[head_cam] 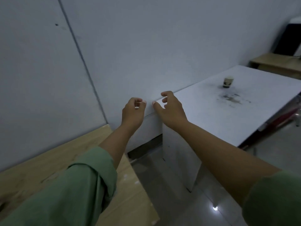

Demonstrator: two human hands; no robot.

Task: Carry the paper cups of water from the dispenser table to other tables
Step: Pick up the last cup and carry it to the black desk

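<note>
One paper cup [228, 82], white with a dark print, stands upright on the white table [203, 115] at the right, far from both hands. My left hand [132, 113] hovers near the table's near left corner, fingers curled and apart, holding nothing. My right hand [169, 108] is just beside it over the same corner, fingers spread and empty. Both forearms are bare below rolled green sleeves.
A dark smudge [231, 97] marks the white table in front of the cup. A light wooden table [57, 160] lies at the lower left against the grey wall. Another wooden desk [276, 62] with a dark object stands at the far right. Glossy tiled floor lies between.
</note>
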